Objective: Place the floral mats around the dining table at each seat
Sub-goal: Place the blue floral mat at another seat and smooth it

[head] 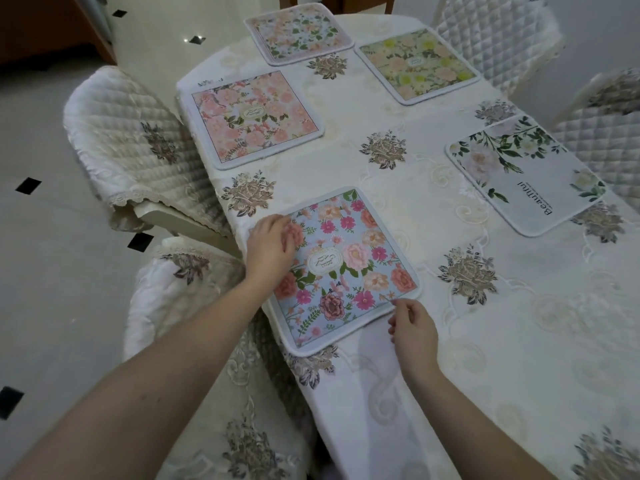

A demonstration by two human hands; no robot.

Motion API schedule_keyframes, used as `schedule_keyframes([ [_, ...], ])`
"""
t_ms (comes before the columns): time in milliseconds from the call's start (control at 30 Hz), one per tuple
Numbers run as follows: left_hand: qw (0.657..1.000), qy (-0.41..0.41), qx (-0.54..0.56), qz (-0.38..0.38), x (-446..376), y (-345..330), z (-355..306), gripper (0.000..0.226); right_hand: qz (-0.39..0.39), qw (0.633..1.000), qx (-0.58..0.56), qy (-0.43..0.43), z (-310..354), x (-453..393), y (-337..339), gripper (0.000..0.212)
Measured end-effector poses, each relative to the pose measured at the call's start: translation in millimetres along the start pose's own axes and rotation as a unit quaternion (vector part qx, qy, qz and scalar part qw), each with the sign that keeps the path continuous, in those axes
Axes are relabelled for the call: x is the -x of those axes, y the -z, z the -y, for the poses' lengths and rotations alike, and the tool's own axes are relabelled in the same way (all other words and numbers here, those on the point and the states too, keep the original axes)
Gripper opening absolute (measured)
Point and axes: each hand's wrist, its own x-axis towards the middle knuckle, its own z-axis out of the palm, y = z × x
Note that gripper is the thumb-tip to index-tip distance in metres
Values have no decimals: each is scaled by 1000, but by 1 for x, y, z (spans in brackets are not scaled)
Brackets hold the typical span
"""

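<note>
Several floral mats lie on the cream tablecloth. Nearest me is a blue mat with pink and red flowers, flat at the table's left edge. My left hand rests on its left side with fingers loosely bent. My right hand sits at the mat's near right corner, its index finger and thumb at the mat's edge. Further off lie a pink mat, a small pink mat, a yellow-green mat and a white mat with green leaves.
Quilted cream chairs stand around the table: one at the left, one just below my left arm, two at the right. Pale floor tiles with black diamonds lie to the left.
</note>
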Motion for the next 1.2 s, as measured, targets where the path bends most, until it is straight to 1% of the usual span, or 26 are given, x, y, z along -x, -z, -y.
schedule_keyframes([
  [67, 1000, -7, -11, 7, 17, -3, 0, 40, 18, 998, 39, 54, 6, -5, -1, 20],
  [133, 1000, -5, -19, 13, 33, -10, -2, 43, 53, 988, 91, 109, 13, -11, -6, 21],
  [233, 999, -6, -41, 19, 55, -24, -10, 45, 119, 955, 168, 214, 18, -26, -20, 31],
  [300, 998, 1, -56, 17, 69, -35, -17, 46, 157, 919, 217, 288, 18, -35, -33, 36],
  [400, 997, 14, -71, 12, 86, -48, -28, 53, 184, 860, 295, 374, 12, -47, -54, 43],
  [533, 994, 20, -109, 26, 103, -69, -39, 60, 229, 776, 400, 430, -1, -60, -73, 59],
  [633, 983, 18, -179, 40, 110, -83, -38, 60, 227, 726, 449, 468, -13, -69, -76, 62],
  [667, 981, 23, -190, 40, 109, -85, -37, 60, 219, 720, 456, 474, -17, -72, -76, 61],
  [733, 978, 31, -203, 40, 108, -85, -36, 60, 213, 719, 464, 472, -18, -74, -75, 60],
  [867, 975, 54, -212, 38, 111, -85, -37, 60, 225, 707, 476, 473, -18, -80, -72, 58],
  [933, 976, 69, -204, 38, 113, -84, -36, 61, 226, 710, 472, 472, -17, -87, -65, 59],
  [1067, 971, 96, -216, 27, 122, -75, -30, 68, 199, 726, 468, 463, -15, -108, -45, 61],
  [1200, 974, 135, -179, 26, 134, -66, -20, 72, 190, 729, 474, 456, -13, -119, -36, 62],
])
